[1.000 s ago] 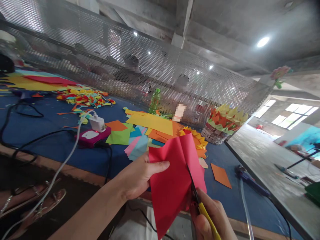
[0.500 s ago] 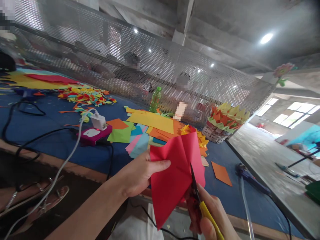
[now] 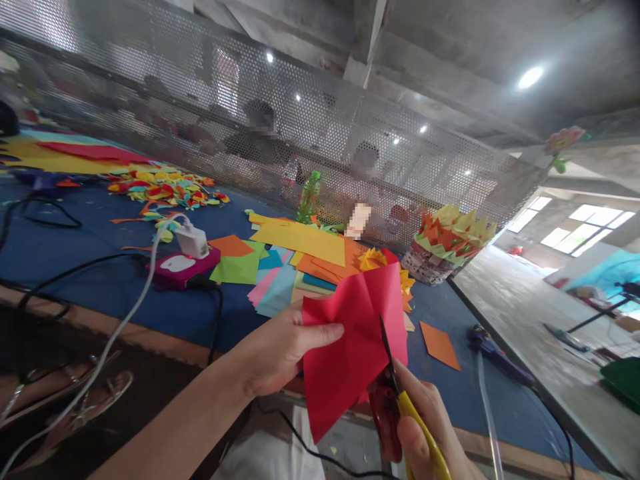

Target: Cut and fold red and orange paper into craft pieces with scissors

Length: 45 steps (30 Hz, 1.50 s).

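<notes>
My left hand (image 3: 285,347) is closed on the left side of a sheet of red paper (image 3: 345,367), its thumb lying on top and its other fingers hidden behind. In my right hand (image 3: 425,413) is a pair of scissors (image 3: 389,357) with a yellow handle and dark blades. One blade lies over the front of the red paper; the other is hidden by the sheet. Something dark red and glossy shows beside the yellow handle, below the paper. The sheet is held above the table's front edge, wavy along its top and pointed at the bottom.
Coloured paper sheets (image 3: 300,243) lie behind my hands on the blue table (image 3: 240,207). A magenta power strip (image 3: 183,267) with cables stands left. At right are an orange square (image 3: 440,345), a glue gun (image 3: 500,357) and a basket (image 3: 433,257). A green bottle (image 3: 309,197) stands by the mesh partition (image 3: 200,87).
The scissors have drawn slightly lower against the red paper, and the dark red part beside the handle shows more. The paper's lower tip has risen a little. The whole view has shifted slightly.
</notes>
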{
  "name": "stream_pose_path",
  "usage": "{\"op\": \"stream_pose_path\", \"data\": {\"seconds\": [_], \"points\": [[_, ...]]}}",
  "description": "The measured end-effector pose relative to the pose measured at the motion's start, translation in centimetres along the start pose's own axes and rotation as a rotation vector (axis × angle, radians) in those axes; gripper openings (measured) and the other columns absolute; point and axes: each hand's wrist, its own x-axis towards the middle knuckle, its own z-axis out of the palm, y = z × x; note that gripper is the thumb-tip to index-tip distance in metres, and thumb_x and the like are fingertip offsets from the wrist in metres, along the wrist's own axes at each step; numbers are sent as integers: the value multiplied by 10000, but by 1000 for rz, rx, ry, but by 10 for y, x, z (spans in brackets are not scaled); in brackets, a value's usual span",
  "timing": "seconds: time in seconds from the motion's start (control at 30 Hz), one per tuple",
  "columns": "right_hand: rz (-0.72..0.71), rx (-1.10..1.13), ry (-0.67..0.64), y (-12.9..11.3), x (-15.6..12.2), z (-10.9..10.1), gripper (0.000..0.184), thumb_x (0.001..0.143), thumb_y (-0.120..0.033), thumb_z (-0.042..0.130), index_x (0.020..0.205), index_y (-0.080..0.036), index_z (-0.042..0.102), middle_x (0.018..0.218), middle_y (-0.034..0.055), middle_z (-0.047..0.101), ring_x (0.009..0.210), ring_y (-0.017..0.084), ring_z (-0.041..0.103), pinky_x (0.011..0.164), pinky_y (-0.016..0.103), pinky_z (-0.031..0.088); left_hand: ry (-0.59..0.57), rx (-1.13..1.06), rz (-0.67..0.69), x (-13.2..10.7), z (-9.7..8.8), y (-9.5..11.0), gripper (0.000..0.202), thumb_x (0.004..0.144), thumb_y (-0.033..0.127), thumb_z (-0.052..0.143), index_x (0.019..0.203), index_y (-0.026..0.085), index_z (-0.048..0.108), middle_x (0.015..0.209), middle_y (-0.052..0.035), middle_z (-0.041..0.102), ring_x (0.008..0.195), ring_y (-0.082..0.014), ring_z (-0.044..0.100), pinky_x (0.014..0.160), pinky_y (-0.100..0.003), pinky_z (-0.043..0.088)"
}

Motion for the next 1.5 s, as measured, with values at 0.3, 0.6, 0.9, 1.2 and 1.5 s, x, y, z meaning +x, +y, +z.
{"op": "stream_pose_path", "data": {"seconds": [0.3,0.6,0.9,1.2,1.5], "points": [[134,45,-8,-4,0,0,711,746,-876,412,849,-183,529,467,-69,447,346,66,405,365,187,284,-16,-17,-36,0,-4,-1,116,759,197,764,852,128,774,792,-128,769,753,-262,737,671,-327,578],[198,-19,40,0,-4,3,731,706,-901,393,803,-188,522,444,-68,440,331,83,434,343,188,278,6,20,-18,1,-7,-3,139,735,232,797,819,125,770,784,-116,768,708,-214,726,658,-270,570],[231,-14,106,6,-5,6,702,686,-888,454,785,-197,533,409,-70,443,326,77,403,326,182,267,90,60,103,0,-5,-3,290,722,259,826,980,170,726,933,-97,771,809,-236,728,706,-324,584],[202,-18,6,12,-5,5,636,760,-843,458,787,-208,500,443,-73,422,383,71,354,332,188,242,241,6,227,10,-5,-10,312,682,227,848,956,141,726,906,-95,776,821,-257,735,771,-354,577],[37,8,-94,5,4,-3,629,803,-820,419,876,-198,480,545,-53,430,455,82,343,402,203,305,268,146,238,8,-8,-9,365,667,294,858,974,144,730,921,-103,775,848,-294,727,753,-376,567]]}}
